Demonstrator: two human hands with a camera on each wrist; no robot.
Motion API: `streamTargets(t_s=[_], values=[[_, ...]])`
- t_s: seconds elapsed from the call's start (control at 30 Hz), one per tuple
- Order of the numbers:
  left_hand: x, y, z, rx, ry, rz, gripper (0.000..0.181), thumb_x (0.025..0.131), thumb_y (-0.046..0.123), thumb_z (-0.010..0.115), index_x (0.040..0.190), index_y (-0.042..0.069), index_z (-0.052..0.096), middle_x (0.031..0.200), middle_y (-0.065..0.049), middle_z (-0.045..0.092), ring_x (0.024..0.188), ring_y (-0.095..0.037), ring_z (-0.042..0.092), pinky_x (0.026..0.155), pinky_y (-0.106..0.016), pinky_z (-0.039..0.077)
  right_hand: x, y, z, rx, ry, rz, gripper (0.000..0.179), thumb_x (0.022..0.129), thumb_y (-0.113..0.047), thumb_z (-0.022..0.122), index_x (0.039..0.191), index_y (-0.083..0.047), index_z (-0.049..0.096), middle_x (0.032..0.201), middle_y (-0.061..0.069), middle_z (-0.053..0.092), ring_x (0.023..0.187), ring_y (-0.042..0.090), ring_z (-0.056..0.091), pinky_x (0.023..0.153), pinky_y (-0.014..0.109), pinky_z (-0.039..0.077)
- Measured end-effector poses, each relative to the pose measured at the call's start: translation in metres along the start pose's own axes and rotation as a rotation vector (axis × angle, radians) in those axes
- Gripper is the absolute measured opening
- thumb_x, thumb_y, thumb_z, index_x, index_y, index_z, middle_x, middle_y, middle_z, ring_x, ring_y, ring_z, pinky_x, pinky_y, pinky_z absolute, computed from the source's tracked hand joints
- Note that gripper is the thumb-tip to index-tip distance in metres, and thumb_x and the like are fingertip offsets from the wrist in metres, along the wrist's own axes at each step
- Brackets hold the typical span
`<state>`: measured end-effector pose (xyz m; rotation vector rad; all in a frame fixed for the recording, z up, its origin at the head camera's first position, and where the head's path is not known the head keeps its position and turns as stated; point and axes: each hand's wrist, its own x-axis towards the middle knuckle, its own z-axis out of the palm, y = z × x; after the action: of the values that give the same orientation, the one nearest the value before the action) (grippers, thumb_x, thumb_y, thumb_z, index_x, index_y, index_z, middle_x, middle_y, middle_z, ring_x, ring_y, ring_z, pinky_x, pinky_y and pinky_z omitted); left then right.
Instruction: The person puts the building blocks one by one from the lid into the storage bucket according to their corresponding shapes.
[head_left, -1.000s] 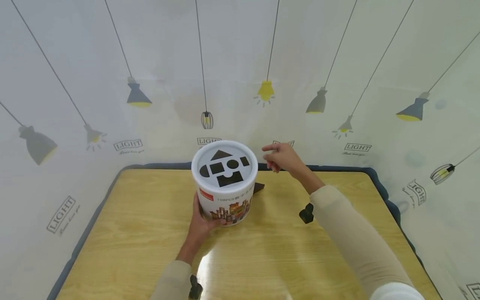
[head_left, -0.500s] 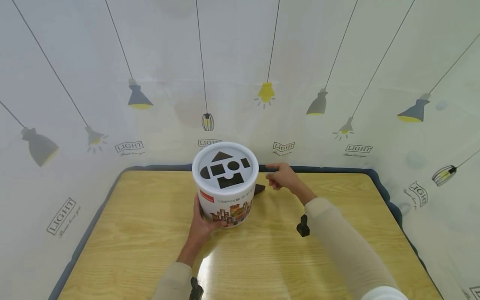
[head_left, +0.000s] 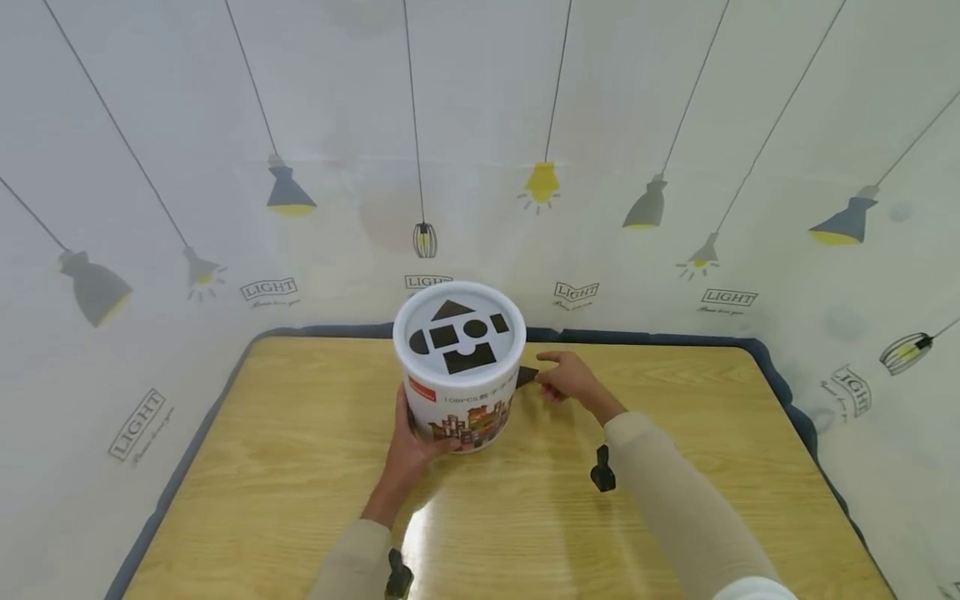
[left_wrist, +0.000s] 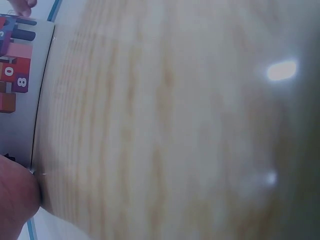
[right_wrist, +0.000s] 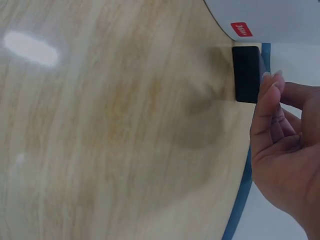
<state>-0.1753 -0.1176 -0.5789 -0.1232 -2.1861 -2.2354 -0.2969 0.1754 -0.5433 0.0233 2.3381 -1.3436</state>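
Observation:
A white toy block bucket point(head_left: 472, 400) stands upright on the wooden table, with a "108PCS" print and pictured number blocks. Its lid point(head_left: 460, 333) shows dark shapes: a triangle, a square, a circle and others. My left hand point(head_left: 408, 454) grips the bucket low on its left side, thumb across the front; its far fingers are hidden. Right of the bucket lies a small dark block point(right_wrist: 246, 74), partly covered by the bucket in the head view. My right hand point(head_left: 570, 377) is at this block, index finger extended, other fingers bent. Whether the fingertips touch it, I cannot tell.
The wooden table point(head_left: 300, 467) has a dark blue edge point(head_left: 637, 337) along the back and sides. A pale wall point(head_left: 480, 100) printed with hanging lamps rises right behind it. A black wrist camera point(head_left: 603, 471) hangs below the right sleeve.
My right hand has come down from above the table's back edge to the dark block. The left hand keeps its grip, and the bucket stays in place. The head view has shifted slightly.

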Motion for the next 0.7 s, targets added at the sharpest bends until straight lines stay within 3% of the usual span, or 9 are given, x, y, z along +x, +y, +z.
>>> streamTargets(t_s=[0.37,0.7], values=[[0.002,0.0,0.0,-0.005,-0.014,0.077,0.124,0.065,0.0,0.087,0.155,0.033,0.009,0.153,0.001,0.034,0.143,-0.023,0.026,0.121,-0.048,0.013,0.004,0.011,0.013,0.016,-0.014,0.005,0.044,0.093,-0.006,0.058,0.136,0.001,0.051,0.07,0.015,0.066,0.05,0.014,0.059,0.049,0.03,0.055],[0.001,0.001,0.0,-0.01,-0.016,0.077,0.123,0.066,0.0,0.087,0.155,0.032,0.008,0.153,0.001,0.033,0.143,-0.023,0.025,0.121,-0.048,0.012,0.005,0.02,0.023,-0.034,0.089,-0.016,0.032,0.095,-0.008,0.057,0.124,0.005,0.061,0.061,0.007,0.062,0.046,0.01,0.056,0.045,0.024,0.051]])
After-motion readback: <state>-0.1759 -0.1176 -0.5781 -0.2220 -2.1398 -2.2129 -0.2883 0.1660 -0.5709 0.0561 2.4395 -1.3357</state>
